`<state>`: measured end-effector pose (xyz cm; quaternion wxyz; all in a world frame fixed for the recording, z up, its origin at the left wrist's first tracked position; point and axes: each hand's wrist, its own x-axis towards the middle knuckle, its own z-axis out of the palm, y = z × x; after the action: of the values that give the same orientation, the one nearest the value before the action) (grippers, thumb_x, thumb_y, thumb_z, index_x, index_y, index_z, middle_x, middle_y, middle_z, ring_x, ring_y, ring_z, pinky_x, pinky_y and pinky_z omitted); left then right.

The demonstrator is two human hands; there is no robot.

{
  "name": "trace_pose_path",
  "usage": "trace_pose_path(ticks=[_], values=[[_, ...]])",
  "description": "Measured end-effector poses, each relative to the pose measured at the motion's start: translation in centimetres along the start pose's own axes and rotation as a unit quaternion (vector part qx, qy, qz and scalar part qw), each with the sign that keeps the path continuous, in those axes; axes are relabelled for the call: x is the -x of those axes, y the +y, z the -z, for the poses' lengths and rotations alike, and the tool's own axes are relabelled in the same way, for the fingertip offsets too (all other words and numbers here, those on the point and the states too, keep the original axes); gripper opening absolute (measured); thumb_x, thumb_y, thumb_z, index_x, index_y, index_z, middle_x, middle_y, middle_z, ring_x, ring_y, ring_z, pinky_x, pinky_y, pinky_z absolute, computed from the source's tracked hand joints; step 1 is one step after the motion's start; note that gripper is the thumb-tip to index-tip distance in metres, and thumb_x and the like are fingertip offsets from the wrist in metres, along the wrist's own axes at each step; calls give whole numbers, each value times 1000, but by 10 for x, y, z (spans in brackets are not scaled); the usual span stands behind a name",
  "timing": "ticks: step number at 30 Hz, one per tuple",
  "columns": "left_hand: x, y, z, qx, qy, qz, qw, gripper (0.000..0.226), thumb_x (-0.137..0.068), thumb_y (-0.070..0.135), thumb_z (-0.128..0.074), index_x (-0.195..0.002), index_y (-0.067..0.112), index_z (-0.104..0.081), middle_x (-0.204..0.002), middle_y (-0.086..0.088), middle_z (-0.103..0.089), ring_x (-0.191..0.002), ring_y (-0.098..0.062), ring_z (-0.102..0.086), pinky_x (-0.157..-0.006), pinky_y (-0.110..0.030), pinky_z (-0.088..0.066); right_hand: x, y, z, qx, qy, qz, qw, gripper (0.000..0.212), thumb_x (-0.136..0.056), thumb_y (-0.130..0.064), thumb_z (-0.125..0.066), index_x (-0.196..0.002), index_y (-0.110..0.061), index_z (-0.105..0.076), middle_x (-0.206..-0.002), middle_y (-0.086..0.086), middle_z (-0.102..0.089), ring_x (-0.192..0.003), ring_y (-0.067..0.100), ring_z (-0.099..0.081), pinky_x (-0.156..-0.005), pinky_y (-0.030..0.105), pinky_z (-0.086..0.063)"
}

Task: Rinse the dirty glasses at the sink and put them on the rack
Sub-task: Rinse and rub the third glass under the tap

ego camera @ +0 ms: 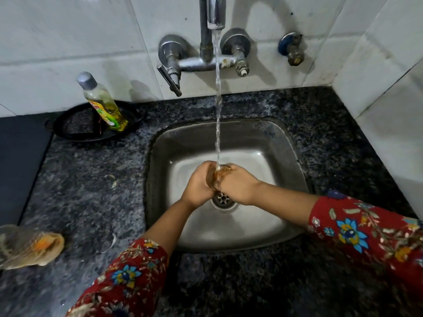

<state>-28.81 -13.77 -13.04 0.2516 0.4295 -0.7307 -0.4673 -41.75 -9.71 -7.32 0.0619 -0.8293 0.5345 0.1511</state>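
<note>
Over sink (286,156), both hands' grip (219,185) around glass (216,177).

White marble-tiled walls (68,42) meet in a corner beyond the hands; dark speckled granite counter (91,179) lies below.

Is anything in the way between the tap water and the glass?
No. The water falls straight into the glass, which the left hand and right hand hold over the sink. No rack is in view.
</note>
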Motion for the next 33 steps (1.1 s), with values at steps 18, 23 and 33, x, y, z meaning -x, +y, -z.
trace_pose_path(ticks=[18,23,33], values=[[17,26,31,-551,-127,92,819,49,-82,12,-61,-127,24,-49,-124,1,-54,-123,-28,-42,-81,-38,-44,13,-32,-29,-883,-54,-311,348,29,-86,5,-48,-93,-19,-64,-73,-8,-73,-73,8,-65,-77,28,-46],[11,8,26,-173,-135,100,970,51,-56,0,-73,-96,24,-54,-95,3,-64,-93,-22,-61,-73,-26,-51,13,-29,-14,-729,-33,-165,664,52,-84,14,-46,-128,-11,-56,-121,5,-62,-107,14,-59,-80,21,-45],[-7,22,14,51,-213,78,973,58,-63,-20,-69,-114,5,-54,-96,2,-60,-87,-11,-58,-73,-7,-48,8,12,15,16,-97,24,995,21,-91,-12,-47,-105,-15,-62,-103,4,-65,-97,27,-61,-83,33,-44]])
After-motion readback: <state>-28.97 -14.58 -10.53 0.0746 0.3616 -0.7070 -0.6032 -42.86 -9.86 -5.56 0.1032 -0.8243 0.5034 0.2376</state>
